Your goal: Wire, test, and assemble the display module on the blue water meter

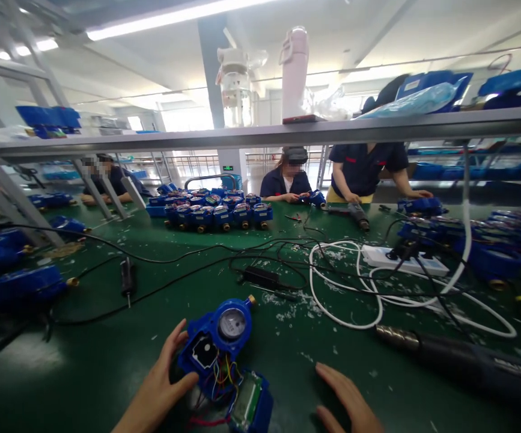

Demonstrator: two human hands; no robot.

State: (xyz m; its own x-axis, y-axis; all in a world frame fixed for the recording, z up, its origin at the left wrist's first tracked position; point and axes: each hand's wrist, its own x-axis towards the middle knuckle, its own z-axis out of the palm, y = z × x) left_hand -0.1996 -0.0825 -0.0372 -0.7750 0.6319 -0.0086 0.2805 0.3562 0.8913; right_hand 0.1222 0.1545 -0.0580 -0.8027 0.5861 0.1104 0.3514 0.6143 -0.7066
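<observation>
While held, water meter (217, 343) slanting up-right

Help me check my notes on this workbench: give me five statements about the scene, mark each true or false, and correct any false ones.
1. The left hand touches a blue water meter. True.
2. The right hand grips the meter. False: it lies apart from the meter, on the green bench mat.
3. Coloured wires run from the meter to a green circuit board. True.
4. The white power strip sits on the overhead shelf. False: it lies on the bench.
5. A co-worker across the bench has a blue meter in hand. True.
</observation>
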